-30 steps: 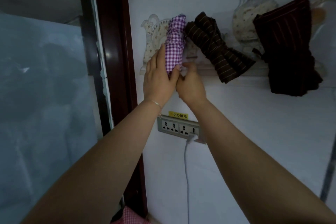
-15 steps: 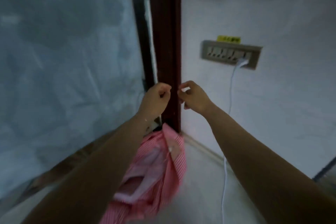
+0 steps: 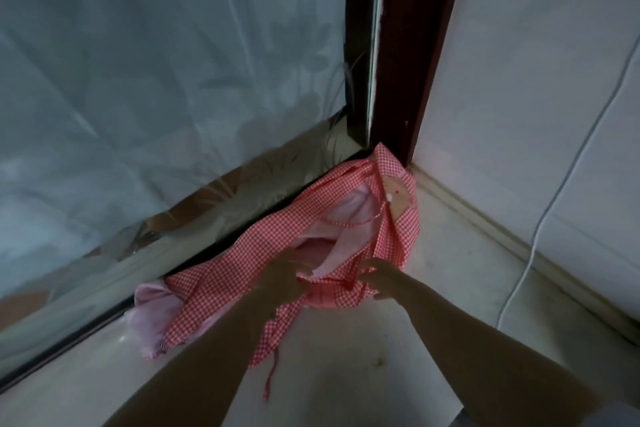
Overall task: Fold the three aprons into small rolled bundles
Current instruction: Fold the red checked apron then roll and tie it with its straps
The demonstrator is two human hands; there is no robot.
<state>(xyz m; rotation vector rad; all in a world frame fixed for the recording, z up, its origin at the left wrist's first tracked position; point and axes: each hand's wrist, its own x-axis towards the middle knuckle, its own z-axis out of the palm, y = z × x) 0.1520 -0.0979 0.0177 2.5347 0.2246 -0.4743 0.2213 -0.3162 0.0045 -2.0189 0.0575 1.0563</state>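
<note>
Red-checked apron (image 3: 398, 229) lies crumpled on the floor (image 3: 346, 357), in the corner where glass door (image 3: 156, 80) meets dark door frame (image 3: 412, 45). Left hand (image 3: 284, 282) and right hand (image 3: 382, 279) both on its near edge; blur, cannot tell either grip. White cable (image 3: 554, 194) runs along the wall.

We reach both bare forearms down and forward from the near edge, converging toward the middle. Our left hand (image 3: 282, 282) lies palm down with its knuckles toward us, fingers bent over a fold of the red-and-white checked cloth apron (image 3: 394, 225); whether the grip has closed on it we cannot tell, as motion blurs the fingers. Our right hand (image 3: 381, 279) sits just to the right, fingers spread and relaxed, their tips touching the same cloth.
</note>
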